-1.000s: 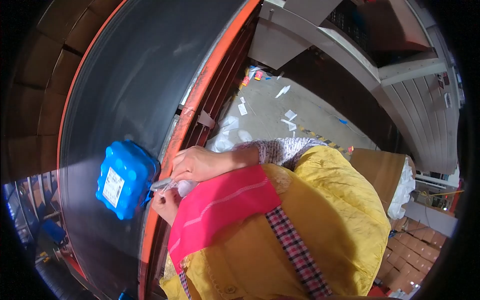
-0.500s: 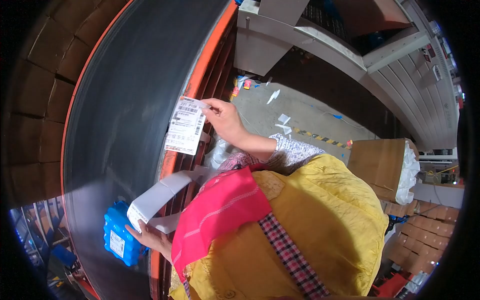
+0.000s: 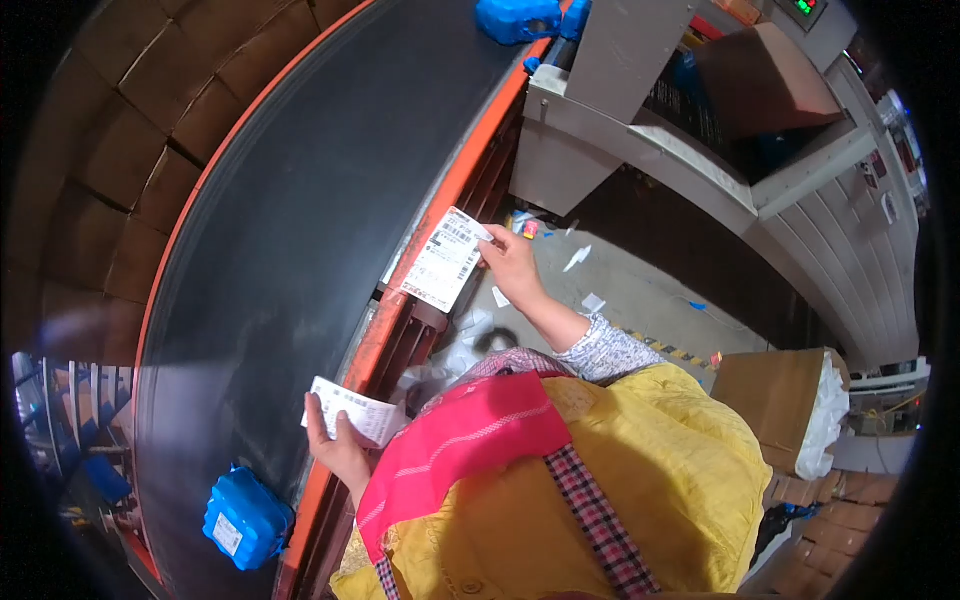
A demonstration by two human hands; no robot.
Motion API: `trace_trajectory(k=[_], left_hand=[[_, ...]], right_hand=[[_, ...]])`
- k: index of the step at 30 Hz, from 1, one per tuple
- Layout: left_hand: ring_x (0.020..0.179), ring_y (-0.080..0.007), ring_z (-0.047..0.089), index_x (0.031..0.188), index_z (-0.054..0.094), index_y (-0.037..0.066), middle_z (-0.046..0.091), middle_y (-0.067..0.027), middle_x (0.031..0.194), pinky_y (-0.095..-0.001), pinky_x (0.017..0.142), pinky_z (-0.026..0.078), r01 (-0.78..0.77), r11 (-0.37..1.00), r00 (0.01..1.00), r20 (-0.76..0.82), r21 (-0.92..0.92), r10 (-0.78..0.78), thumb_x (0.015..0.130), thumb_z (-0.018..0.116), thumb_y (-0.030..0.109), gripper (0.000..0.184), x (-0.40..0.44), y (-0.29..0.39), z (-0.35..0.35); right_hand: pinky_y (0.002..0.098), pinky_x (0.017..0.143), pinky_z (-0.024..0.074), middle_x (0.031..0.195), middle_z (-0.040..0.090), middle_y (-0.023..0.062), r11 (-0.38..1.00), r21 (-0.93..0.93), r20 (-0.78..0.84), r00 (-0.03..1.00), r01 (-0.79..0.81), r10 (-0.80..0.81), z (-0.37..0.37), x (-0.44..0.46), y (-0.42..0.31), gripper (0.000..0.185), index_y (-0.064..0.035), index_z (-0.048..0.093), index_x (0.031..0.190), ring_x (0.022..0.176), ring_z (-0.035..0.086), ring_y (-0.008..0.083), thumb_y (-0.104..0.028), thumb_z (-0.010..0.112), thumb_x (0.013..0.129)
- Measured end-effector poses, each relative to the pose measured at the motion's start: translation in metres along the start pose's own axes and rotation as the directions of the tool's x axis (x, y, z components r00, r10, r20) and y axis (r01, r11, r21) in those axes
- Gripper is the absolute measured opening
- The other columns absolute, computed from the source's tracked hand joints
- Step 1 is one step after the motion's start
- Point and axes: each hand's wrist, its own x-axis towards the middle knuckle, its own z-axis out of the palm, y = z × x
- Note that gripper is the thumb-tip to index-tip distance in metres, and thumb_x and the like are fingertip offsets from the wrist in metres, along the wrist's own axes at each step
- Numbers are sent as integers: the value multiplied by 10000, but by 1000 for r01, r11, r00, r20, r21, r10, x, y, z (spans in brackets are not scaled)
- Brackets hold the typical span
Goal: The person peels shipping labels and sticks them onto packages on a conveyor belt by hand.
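Note:
My right hand [image 3: 512, 268] pinches the upper corner of a printed white shipping label [image 3: 440, 258], held over the orange edge of the conveyor. Lower down, my left hand [image 3: 340, 448] is closed on a strip of labels [image 3: 358, 412], with thumb and finger over its printed face. The rest of that strip is hidden towards my body. On the black belt [image 3: 290, 190], a blue-wrapped package [image 3: 248, 518] bearing a small white label lies below my left hand, apart from it.
At the top, another blue package [image 3: 518, 18] sits by a grey machine [image 3: 570, 165]. Stacked brown cartons [image 3: 110, 150] line the belt's far side. Paper scraps [image 3: 577, 258] litter the floor. An open carton with white lining [image 3: 765, 405] stands at the right.
My view has shifted, and both hands with their labels appear further right. The left hand's strip now shows its printed face instead of a long curled back. Blue packages have come into view at the top.

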Motion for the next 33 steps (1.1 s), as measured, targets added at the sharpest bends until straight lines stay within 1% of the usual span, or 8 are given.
trace_trajectory(k=[2, 4, 8, 11, 15, 18, 21, 33], left_hand=[[1189, -195, 472, 1345, 405, -35, 452, -162, 1356, -289, 988, 359, 104, 989, 992, 82, -102, -96, 806, 492, -135, 554, -5, -6, 8], [1180, -187, 473, 1341, 415, -31, 468, -152, 1337, -285, 979, 364, 88, 996, 987, 141, -31, -83, 803, 500, -132, 554, -12, -5, 16], [845, -103, 577, 1310, 473, -7, 587, -112, 1143, -226, 723, 461, 328, 943, 927, 210, -47, -312, 833, 522, -91, 487, -22, 23, 34], [635, -45, 505, 1292, 499, 4, 615, -53, 959, -196, 557, 419, 250, 955, 956, 196, -160, -217, 848, 524, -70, 450, -20, 2, 40], [589, -32, 454, 1274, 517, 7, 577, 4, 777, -185, 519, 366, 345, 932, 920, 236, -110, -313, 846, 530, -64, 434, -20, 16, 44], [583, -31, 451, 1272, 519, 6, 570, 11, 761, -186, 518, 361, 297, 954, 934, 222, -52, -279, 847, 533, -60, 430, -22, 27, 47], [581, -29, 445, 1263, 528, 4, 567, 16, 764, -184, 517, 357, 351, 920, 924, 227, -176, -309, 849, 533, -57, 418, -21, 12, 46], [594, -20, 454, 1233, 557, 5, 591, 8, 806, -178, 526, 363, 346, 926, 925, 218, -148, -311, 857, 537, -59, 382, -23, 3, 48]], right_hand=[[238, 625, 484, 832, 650, 53, 1000, -26, 1, 1000, 11, -11, -4, 7, 5, 236, 28, 596, 1080, 697, 587, 82, -59, 556, 865], [234, 616, 479, 821, 648, 49, 999, -40, 8, 1000, 25, -24, -7, 14, 6, 236, 22, 598, 1081, 682, 581, 76, -60, 559, 863], [236, 610, 474, 778, 644, 43, 994, -97, -9, 998, 55, -56, -10, 28, -5, 238, 16, 615, 1061, 657, 576, 76, -83, 576, 848], [246, 612, 474, 757, 645, 53, 989, -137, 6, 998, 60, -60, -11, 38, -7, 253, 14, 619, 1057, 663, 586, 88, -103, 585, 836], [282, 633, 482, 767, 657, 90, 945, -313, 10, 995, 94, -95, -11, 44, -17, 266, 7, 622, 1049, 673, 608, 133, -131, 597, 823], [311, 654, 487, 791, 662, 126, 910, -373, 33, 983, 181, -182, -11, 46, -18, 270, 2, 624, 1043, 687, 625, 183, -142, 604, 815], [325, 664, 492, 816, 664, 149, 885, -430, 65, 983, 181, -169, -13, 52, -25, 275, 0, 622, 1046, 700, 634, 218, -143, 605, 811], [358, 675, 494, 769, 639, 159, 790, -576, 6, 968, 209, -251, -30, 119, -27, 331, -7, 615, 1071, 699, 629, 263, -161, 620, 778]])
